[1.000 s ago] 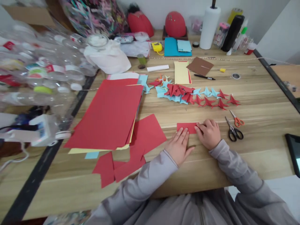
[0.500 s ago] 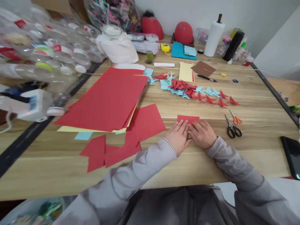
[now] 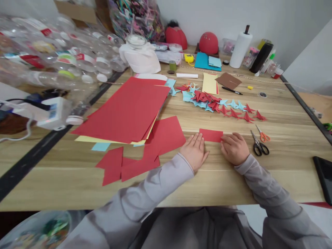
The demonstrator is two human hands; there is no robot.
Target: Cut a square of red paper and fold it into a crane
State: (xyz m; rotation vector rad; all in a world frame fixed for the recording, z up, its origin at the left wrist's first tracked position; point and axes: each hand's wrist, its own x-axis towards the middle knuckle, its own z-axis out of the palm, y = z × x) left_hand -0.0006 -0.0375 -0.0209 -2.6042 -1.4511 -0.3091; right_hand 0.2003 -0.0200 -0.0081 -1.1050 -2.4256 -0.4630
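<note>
A small red paper rectangle (image 3: 211,135), seemingly folded, lies flat on the wooden table. My left hand (image 3: 193,150) rests flat at its left end, fingers stretched out and tips touching the edge. At the right end, my right hand (image 3: 235,149) has its fingers curled and pressed together on the edge of the paper; its thumb is partly hidden. Right of that hand lie black-handled scissors (image 3: 260,147) and small orange-handled scissors (image 3: 264,136). Beyond the paper sits a row of red and light-blue folded paper cranes (image 3: 207,98).
Large red sheets (image 3: 124,110) are stacked left of my hands, with red offcuts (image 3: 137,167) nearer me. Plastic bottles (image 3: 83,62) crowd the far left. Further back are yellow paper strips (image 3: 209,83), brown paper (image 3: 229,80) and a black pen (image 3: 232,90). A phone (image 3: 323,176) lies at right.
My hands, close together before, are now apart at the two ends of the red paper. The right hand has moved right, and more of the paper shows. The view has shifted slightly.
</note>
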